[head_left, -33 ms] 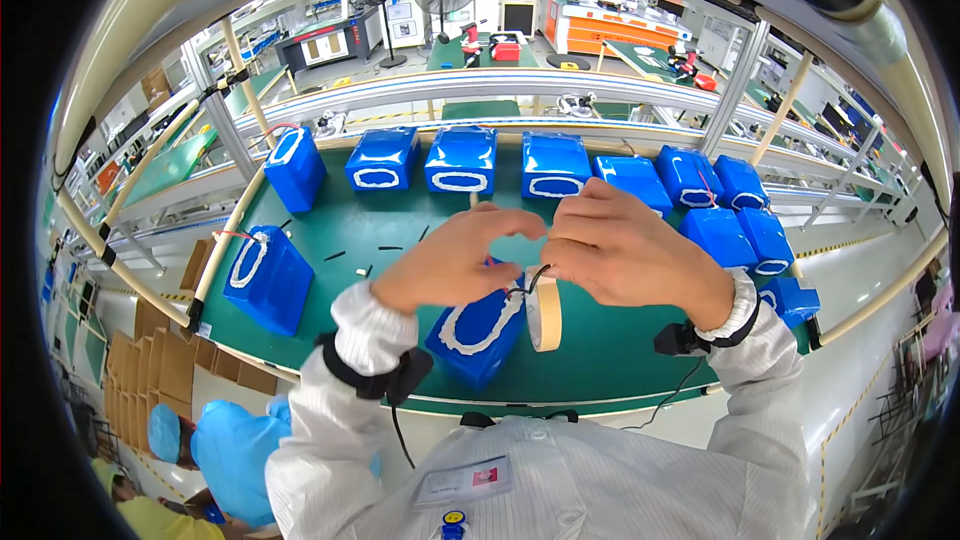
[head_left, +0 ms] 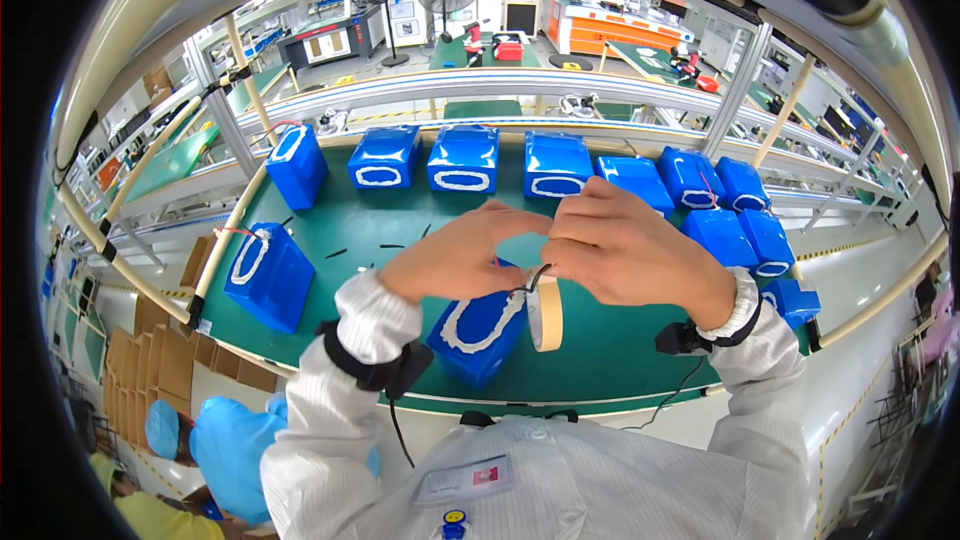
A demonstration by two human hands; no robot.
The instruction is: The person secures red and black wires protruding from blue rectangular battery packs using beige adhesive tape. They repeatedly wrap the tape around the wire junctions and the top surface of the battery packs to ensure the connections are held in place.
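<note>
In front of me a blue-wrapped block [head_left: 480, 345] with an oval white bead on its face lies tilted on the green table. Above it my left hand [head_left: 455, 255] curls inward, its index finger meeting my right hand; what its fingers pinch, if anything, is hidden. My right hand [head_left: 635, 250] is closed, a short black wire [head_left: 541, 277] emerging below its fingers. The wire runs down toward the block's upper end. Right beside the block, under my right hand, a roll of cream tape [head_left: 548, 318] stands on edge.
More blue blocks [head_left: 462, 155] line the table's far edge, with several clustered at right [head_left: 720, 235]. Two stand at left, one being the near-left block [head_left: 270, 280]. Short black pieces [head_left: 391, 247] lie on the green tabletop [head_left: 350, 215]. Pale rails [head_left: 230, 240] border it.
My left hand has shifted slightly, and its index finger now reaches my right hand, closing the small gap between them. The right hand stays in place.
</note>
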